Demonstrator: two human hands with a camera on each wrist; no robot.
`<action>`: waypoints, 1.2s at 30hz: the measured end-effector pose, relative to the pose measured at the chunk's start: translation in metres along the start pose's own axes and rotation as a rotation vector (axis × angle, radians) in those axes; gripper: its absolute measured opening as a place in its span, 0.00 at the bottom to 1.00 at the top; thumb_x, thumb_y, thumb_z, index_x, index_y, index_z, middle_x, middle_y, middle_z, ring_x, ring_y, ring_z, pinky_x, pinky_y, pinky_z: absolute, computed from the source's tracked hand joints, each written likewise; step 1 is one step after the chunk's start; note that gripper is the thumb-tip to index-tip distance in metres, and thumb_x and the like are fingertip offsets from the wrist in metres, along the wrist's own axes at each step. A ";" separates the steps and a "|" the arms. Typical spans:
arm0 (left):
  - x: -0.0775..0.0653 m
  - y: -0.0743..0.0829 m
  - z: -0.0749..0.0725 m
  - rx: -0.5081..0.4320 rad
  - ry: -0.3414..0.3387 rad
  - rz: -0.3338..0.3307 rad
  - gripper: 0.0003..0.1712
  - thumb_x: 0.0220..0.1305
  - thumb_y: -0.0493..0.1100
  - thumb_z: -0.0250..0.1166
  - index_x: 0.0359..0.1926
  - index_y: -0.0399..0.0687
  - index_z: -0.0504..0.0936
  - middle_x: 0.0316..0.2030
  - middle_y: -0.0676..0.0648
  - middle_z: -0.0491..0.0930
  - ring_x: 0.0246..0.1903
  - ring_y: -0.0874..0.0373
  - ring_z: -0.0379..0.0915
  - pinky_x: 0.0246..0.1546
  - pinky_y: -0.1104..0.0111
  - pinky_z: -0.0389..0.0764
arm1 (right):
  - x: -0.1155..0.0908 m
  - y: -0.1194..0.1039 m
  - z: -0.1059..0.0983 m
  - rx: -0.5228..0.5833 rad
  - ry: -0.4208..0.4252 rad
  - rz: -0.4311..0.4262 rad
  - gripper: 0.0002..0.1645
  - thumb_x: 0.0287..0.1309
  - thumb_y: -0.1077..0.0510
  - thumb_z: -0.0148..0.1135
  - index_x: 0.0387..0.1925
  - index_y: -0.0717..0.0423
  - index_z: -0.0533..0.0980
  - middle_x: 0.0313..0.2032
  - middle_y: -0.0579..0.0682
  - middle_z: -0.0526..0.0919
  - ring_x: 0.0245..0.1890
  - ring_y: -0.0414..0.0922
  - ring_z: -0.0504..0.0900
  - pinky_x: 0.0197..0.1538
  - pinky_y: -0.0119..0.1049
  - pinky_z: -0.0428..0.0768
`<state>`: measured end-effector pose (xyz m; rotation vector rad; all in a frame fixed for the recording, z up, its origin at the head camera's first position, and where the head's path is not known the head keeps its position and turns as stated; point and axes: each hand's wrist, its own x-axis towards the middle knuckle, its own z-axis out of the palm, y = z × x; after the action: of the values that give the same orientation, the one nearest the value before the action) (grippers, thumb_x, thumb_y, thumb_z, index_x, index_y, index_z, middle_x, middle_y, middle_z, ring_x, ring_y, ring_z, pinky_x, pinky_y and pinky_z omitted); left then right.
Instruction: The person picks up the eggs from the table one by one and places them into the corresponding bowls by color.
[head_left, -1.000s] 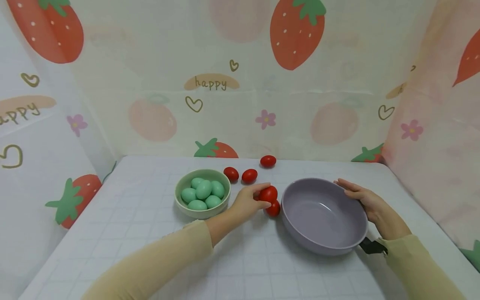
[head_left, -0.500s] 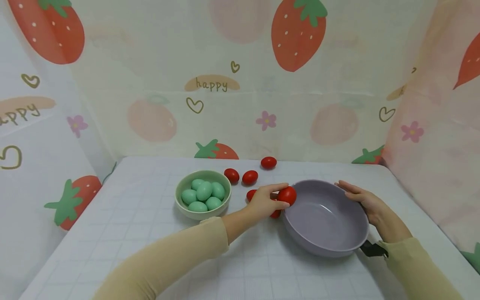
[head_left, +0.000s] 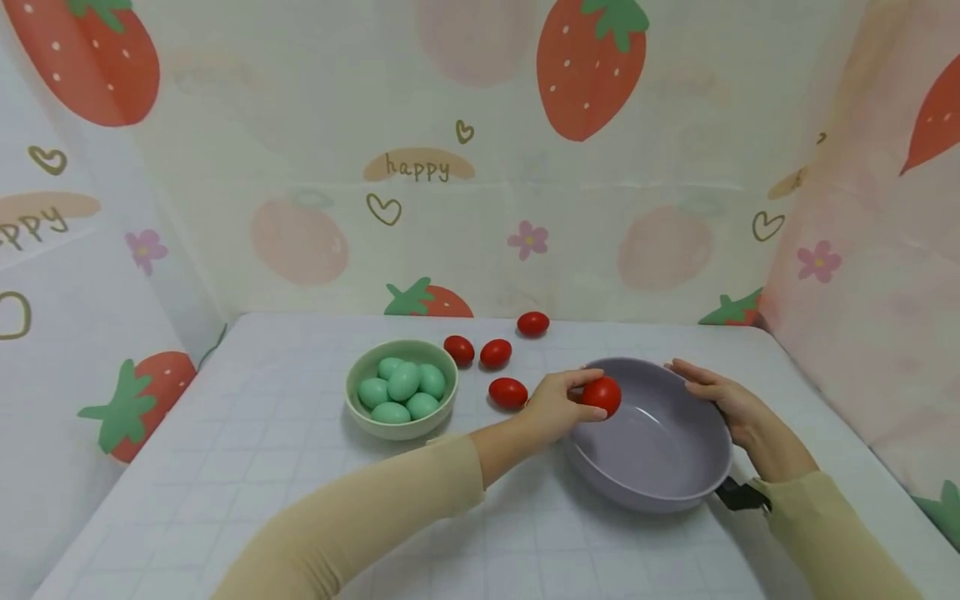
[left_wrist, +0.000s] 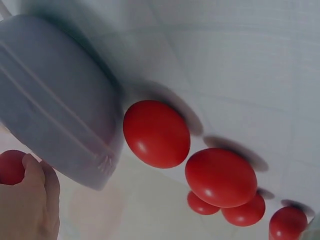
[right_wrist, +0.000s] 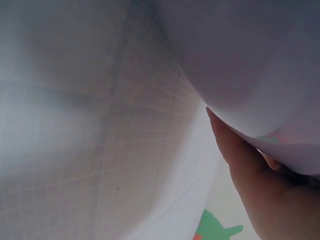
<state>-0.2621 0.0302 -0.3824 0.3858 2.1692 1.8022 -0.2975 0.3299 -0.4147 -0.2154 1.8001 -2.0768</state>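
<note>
Red egg [left_wrist: 156, 134], just beside pan [left_wrist: 60, 95], left wrist view only

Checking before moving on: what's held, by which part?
The left hand pinches a red egg by its sides; the right hand rests against the purple frying pan at its rim.

From here I count six smooth red eggs [head_left: 603, 397]: one in the left hand [head_left: 557, 405], five on the desk [head_left: 225, 508] near and beyond it. Left of that hand I see one round pale-green bowl [head_left: 397, 432] showing six mint-green eggs [head_left: 403, 382]. Between it and the right hand [head_left: 742, 410], one round purple-grey pan [head_left: 652, 446].
</note>
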 end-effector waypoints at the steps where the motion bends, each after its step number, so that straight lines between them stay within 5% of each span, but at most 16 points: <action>1: 0.001 0.000 0.001 -0.003 0.001 -0.011 0.31 0.59 0.34 0.69 0.64 0.50 0.76 0.51 0.48 0.78 0.48 0.55 0.72 0.47 0.66 0.80 | 0.000 0.000 0.000 0.000 0.002 0.002 0.28 0.73 0.64 0.44 0.42 0.27 0.82 0.46 0.26 0.80 0.47 0.26 0.75 0.48 0.25 0.73; 7: 0.007 0.003 0.011 -0.027 0.005 -0.051 0.30 0.58 0.34 0.69 0.63 0.51 0.77 0.50 0.49 0.78 0.50 0.54 0.71 0.47 0.64 0.80 | -0.001 0.002 0.000 0.000 0.014 0.011 0.28 0.73 0.64 0.45 0.41 0.25 0.82 0.46 0.25 0.80 0.47 0.25 0.75 0.49 0.25 0.73; 22: 0.033 0.002 0.040 -0.257 0.036 -0.242 0.25 0.57 0.28 0.68 0.57 0.44 0.81 0.50 0.47 0.79 0.45 0.52 0.72 0.45 0.64 0.81 | -0.002 -0.001 -0.001 -0.009 0.029 0.034 0.27 0.73 0.63 0.46 0.41 0.25 0.82 0.45 0.25 0.80 0.46 0.27 0.76 0.49 0.25 0.73; 29: 0.046 -0.002 0.052 -0.227 0.099 -0.343 0.23 0.55 0.27 0.69 0.53 0.44 0.84 0.48 0.45 0.79 0.41 0.51 0.76 0.46 0.66 0.80 | -0.001 -0.002 -0.001 -0.019 0.026 0.032 0.27 0.73 0.62 0.45 0.42 0.24 0.81 0.46 0.24 0.79 0.47 0.27 0.75 0.49 0.26 0.72; 36: 0.057 -0.012 0.067 -0.129 0.208 -0.430 0.23 0.46 0.26 0.74 0.45 0.46 0.88 0.43 0.47 0.80 0.31 0.55 0.74 0.35 0.69 0.76 | -0.001 -0.001 0.000 -0.025 0.042 0.045 0.26 0.73 0.63 0.45 0.42 0.25 0.81 0.46 0.24 0.79 0.48 0.27 0.75 0.49 0.26 0.73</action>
<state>-0.2892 0.1106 -0.4091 -0.2904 2.0459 1.7770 -0.2968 0.3303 -0.4136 -0.1376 1.8385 -2.0429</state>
